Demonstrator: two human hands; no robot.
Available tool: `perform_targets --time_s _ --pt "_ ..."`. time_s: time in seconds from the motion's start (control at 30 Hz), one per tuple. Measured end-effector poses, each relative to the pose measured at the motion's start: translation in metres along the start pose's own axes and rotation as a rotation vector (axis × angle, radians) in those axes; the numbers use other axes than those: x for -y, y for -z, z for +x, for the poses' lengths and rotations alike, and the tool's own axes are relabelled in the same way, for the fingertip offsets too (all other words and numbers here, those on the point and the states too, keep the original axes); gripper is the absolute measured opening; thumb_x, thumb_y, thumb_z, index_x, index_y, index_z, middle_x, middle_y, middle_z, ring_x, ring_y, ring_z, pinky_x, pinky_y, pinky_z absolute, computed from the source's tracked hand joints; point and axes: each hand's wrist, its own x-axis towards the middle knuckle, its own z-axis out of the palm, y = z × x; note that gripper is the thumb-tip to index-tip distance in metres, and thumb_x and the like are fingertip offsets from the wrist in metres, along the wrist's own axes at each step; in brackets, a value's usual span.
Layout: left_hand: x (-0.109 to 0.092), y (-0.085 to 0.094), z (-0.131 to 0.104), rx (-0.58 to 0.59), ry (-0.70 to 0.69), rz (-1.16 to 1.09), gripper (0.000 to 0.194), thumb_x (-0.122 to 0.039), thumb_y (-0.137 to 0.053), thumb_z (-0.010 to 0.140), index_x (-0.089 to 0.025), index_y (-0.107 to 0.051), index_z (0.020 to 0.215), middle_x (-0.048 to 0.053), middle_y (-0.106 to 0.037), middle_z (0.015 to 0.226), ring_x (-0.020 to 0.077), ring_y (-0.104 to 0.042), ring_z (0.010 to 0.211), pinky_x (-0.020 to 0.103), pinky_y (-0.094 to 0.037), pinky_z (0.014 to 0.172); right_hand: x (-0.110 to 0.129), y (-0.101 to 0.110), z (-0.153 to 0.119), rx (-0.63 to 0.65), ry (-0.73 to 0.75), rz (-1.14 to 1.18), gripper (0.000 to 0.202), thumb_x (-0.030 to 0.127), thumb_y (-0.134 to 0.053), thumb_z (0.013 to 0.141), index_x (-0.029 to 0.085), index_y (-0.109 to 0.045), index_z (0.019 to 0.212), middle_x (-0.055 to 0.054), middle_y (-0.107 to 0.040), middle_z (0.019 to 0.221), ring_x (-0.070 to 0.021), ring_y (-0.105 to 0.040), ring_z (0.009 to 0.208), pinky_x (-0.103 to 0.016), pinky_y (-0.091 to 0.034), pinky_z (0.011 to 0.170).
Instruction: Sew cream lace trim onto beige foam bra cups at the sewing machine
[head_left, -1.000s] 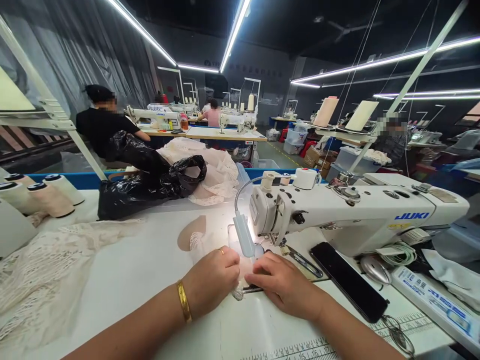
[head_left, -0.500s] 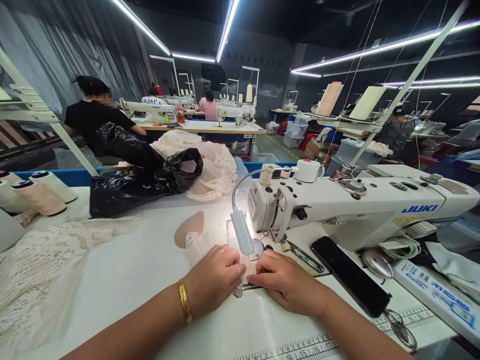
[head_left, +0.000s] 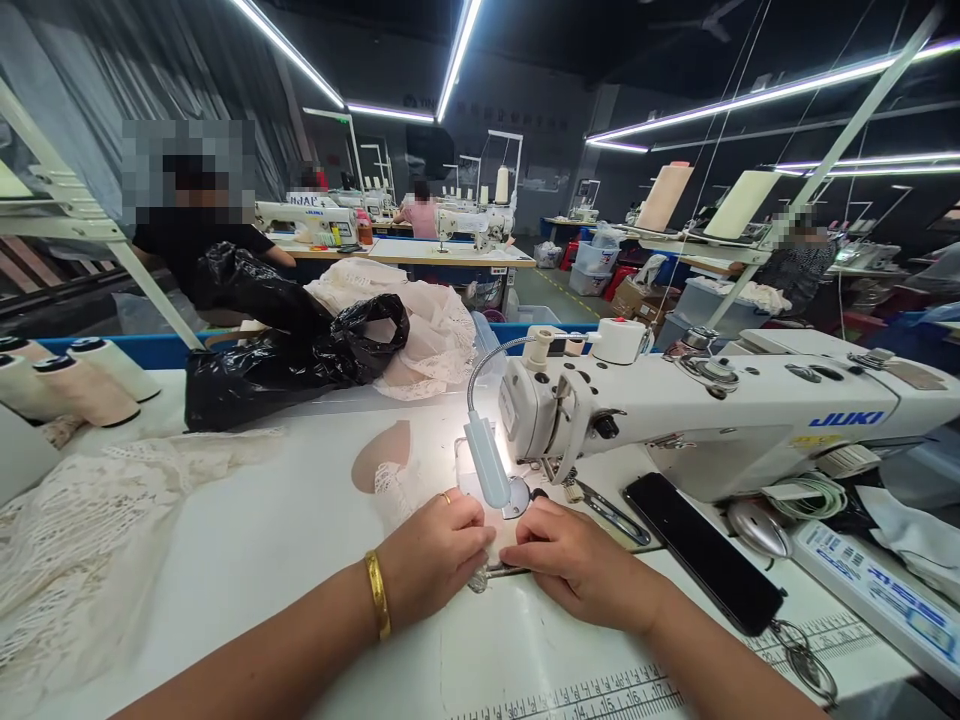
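A pale piece of lace fabric (head_left: 391, 482) with a beige section lies on the white sewing table beside the needle area of a JUKI sewing machine (head_left: 697, 400). My left hand (head_left: 431, 560), with a ring and a gold bangle, is closed on the fabric's near part; a bit of lace shows below its fingertips. Just to the right, my right hand (head_left: 585, 565) is curled, thumb and fingers pinching the fabric's edge near the round metal plate (head_left: 517, 498). Both hands' fingertips are close together. A small lamp (head_left: 486, 462) on a bent neck partly hides the needle area.
Right of my hands lie tweezers (head_left: 611, 515), a black phone (head_left: 701, 550) and a silver mouse-shaped object (head_left: 757, 528). Lace cloth (head_left: 112, 540), thread cones (head_left: 97, 385) and a black plastic bag (head_left: 255, 375) occupy the left. Another person (head_left: 202, 230) sits beyond.
The whole view has shifted slightly. My hands stay almost in place at the fabric, with no clear change of grip.
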Motion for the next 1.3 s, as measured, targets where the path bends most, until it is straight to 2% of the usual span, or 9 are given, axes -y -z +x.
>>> perform_targets --time_s 0.17,0.3,0.5,0.67,0.73,0.9,1.07,1.2,1.3 --pt "0.004 -0.004 0.0 -0.064 -0.021 -0.069 0.02 -0.012 -0.048 0.099 -0.018 -0.067 0.104 0.007 -0.064 0.095 0.0204 -0.05 0.083 0.031 -0.045 0.074 -0.002 -0.003 0.001 0.0 -0.05 -0.029 0.036 0.005 -0.043 0.096 0.02 -0.066 0.119 -0.005 -0.062 0.088 -0.0203 -0.05 0.08 -0.033 -0.045 0.072" --pt "0.009 -0.006 0.006 -0.036 -0.04 -0.045 0.019 -0.011 -0.048 0.097 -0.017 -0.065 0.095 0.007 -0.063 0.089 0.021 -0.049 0.081 0.033 -0.045 0.075 -0.006 -0.009 0.001 -0.019 -0.088 -0.074 0.035 0.007 -0.044 0.096 0.019 -0.065 0.12 -0.005 -0.061 0.089 -0.0211 -0.052 0.08 -0.034 -0.047 0.073" --pt "0.017 -0.01 0.017 0.001 -0.011 0.018 0.022 -0.017 -0.047 0.097 -0.018 -0.064 0.083 0.007 -0.064 0.083 0.0227 -0.054 0.081 0.036 -0.049 0.077 -0.009 -0.011 0.002 -0.051 -0.136 -0.126 0.037 0.007 -0.046 0.095 0.021 -0.064 0.124 -0.006 -0.061 0.091 -0.022 -0.055 0.08 -0.031 -0.043 0.065" --pt "0.02 -0.011 0.025 -0.12 -0.068 0.043 0.02 -0.016 -0.048 0.097 -0.019 -0.065 0.087 0.008 -0.07 0.095 0.0229 -0.063 0.087 0.037 -0.051 0.081 -0.01 -0.013 0.003 -0.055 -0.222 -0.17 0.032 0.01 -0.044 0.098 0.023 -0.065 0.119 -0.006 -0.061 0.092 -0.0215 -0.055 0.076 -0.031 -0.039 0.061" --pt "0.021 -0.01 0.027 -0.133 -0.08 0.044 0.019 -0.016 -0.048 0.097 -0.019 -0.064 0.088 0.008 -0.071 0.096 0.0222 -0.063 0.086 0.036 -0.051 0.081 -0.011 -0.015 0.003 -0.042 -0.248 -0.19 0.031 0.011 -0.044 0.099 0.023 -0.064 0.118 -0.005 -0.061 0.091 -0.0213 -0.054 0.073 -0.032 -0.038 0.059" --pt "0.021 -0.009 0.027 -0.059 -0.05 0.065 0.02 -0.018 -0.047 0.1 -0.02 -0.061 0.085 0.006 -0.071 0.094 0.0211 -0.063 0.085 0.035 -0.049 0.084 -0.012 -0.016 0.002 -0.029 -0.237 -0.204 0.034 0.012 -0.041 0.1 0.025 -0.061 0.124 -0.005 -0.06 0.093 -0.0225 -0.056 0.076 -0.033 -0.04 0.062" --pt "0.023 -0.009 0.031 -0.004 -0.024 0.098 0.018 -0.016 -0.047 0.098 -0.02 -0.06 0.085 0.004 -0.069 0.09 0.0203 -0.061 0.083 0.035 -0.047 0.084 -0.009 -0.013 0.004 -0.05 -0.237 -0.197 0.029 0.012 -0.041 0.1 0.023 -0.065 0.113 -0.006 -0.059 0.088 -0.0228 -0.056 0.077 -0.032 -0.04 0.061" --pt "0.019 -0.005 0.037 0.036 0.053 0.141 0.013 -0.015 -0.053 0.093 -0.018 -0.06 0.082 0.005 -0.065 0.087 0.0221 -0.058 0.082 0.036 -0.045 0.079 -0.011 -0.015 0.002 -0.086 -0.211 -0.175 0.028 0.012 -0.041 0.1 0.023 -0.066 0.107 -0.005 -0.06 0.087 -0.022 -0.057 0.077 -0.031 -0.042 0.062" --pt "0.014 -0.003 0.04 0.047 0.139 0.159 0.011 -0.017 -0.059 0.089 -0.018 -0.059 0.078 0.007 -0.062 0.087 0.0258 -0.057 0.086 0.037 -0.043 0.075 -0.015 -0.017 0.0 -0.107 -0.199 -0.139 0.028 0.013 -0.042 0.1 0.024 -0.066 0.11 -0.005 -0.061 0.088 -0.0222 -0.059 0.08 -0.031 -0.043 0.063"
